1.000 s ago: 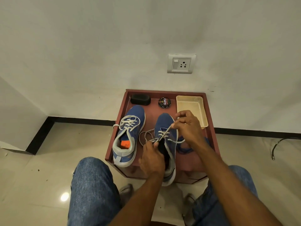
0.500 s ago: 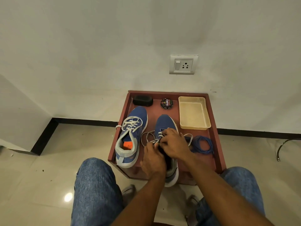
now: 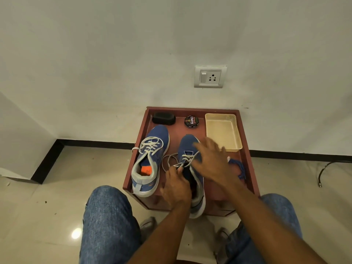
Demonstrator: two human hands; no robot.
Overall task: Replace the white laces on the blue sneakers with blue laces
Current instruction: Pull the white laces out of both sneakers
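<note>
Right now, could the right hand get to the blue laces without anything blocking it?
Probably yes. The right hand hovers open over the near sneaker, and the blue laces lie loose on the wooden tray just beside that wrist, with nothing lying over them.

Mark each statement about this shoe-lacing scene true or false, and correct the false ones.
1. The left sneaker is fully laced in white. True.
2. The cream tray holds the polish tin. False: the polish tin sits on the red table beside it.
3. The left hand pinches the white lace of the right sneaker. True.
4. The right hand grips the blue laces. False: its fingers are spread over the sneaker; the blue laces lie on the table.
</note>
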